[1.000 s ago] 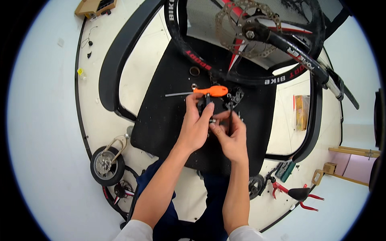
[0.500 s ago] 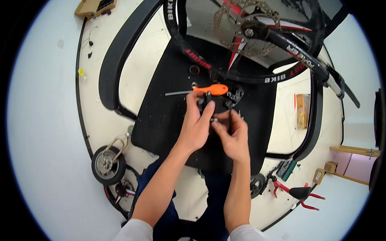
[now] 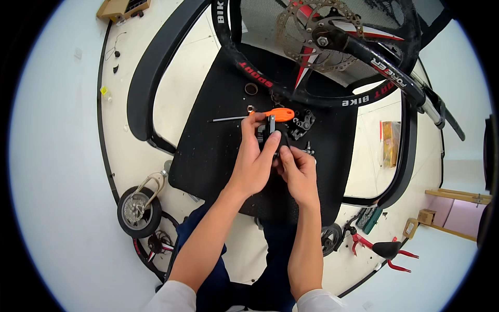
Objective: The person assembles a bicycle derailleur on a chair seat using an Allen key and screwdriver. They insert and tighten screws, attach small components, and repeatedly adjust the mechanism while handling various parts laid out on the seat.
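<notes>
My left hand [image 3: 253,164] is closed around a small black metal bike part [image 3: 271,125] with a silver edge; its exact kind is hidden by the fingers. Thumb and fingers of my right hand [image 3: 300,174] pinch at the lower right side of that same part, touching close to the left thumb. Just beyond the hands, a screwdriver [image 3: 279,115] with an orange handle lies on the black chair seat [image 3: 208,156], its shaft pointing left. Right of the handle sits another black metal part [image 3: 303,125], resembling a brake caliper. Small bolts [image 3: 309,148] lie beside my right fingers.
A bicycle wheel [image 3: 253,74] with a disc rotor [image 3: 284,39] and a fork [image 3: 377,61] rests across the seat's back. Near it lie a ring [image 3: 251,89] and a nut [image 3: 251,108]. Armrests [image 3: 141,99] flank the seat. A small wheel [image 3: 139,212] and a red frame [image 3: 366,243] are on the floor.
My right hand has moved up and inward against the part in my left hand. A dark slim shape earlier at the right fingers no longer shows apart. The bolts are more exposed.
</notes>
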Available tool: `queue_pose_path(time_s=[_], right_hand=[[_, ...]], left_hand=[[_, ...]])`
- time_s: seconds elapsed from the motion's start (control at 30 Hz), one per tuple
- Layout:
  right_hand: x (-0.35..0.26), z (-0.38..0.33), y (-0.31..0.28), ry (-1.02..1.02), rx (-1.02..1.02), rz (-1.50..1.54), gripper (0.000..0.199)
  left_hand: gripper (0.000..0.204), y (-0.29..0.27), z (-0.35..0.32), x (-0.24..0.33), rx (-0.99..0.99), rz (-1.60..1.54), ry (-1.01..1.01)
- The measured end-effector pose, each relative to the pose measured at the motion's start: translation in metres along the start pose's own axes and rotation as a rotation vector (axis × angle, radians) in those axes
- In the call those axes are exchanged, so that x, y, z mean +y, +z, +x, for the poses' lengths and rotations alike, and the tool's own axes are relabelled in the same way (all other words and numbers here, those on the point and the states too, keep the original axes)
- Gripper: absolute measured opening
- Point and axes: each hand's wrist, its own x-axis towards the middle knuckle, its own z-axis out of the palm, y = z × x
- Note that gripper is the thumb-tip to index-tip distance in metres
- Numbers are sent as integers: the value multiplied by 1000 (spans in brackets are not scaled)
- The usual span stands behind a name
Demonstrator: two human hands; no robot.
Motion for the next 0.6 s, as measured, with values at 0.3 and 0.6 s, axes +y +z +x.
queue_pose_path(time_s=[0.3, 0.6], right_hand=[[-8, 2, -6, -91, -77, 81, 10], [-8, 6, -5, 34, -123, 151, 17]], left_hand=[[45, -8, 1, -21, 26, 65, 96], [45, -4, -4, -17, -17, 117, 94]])
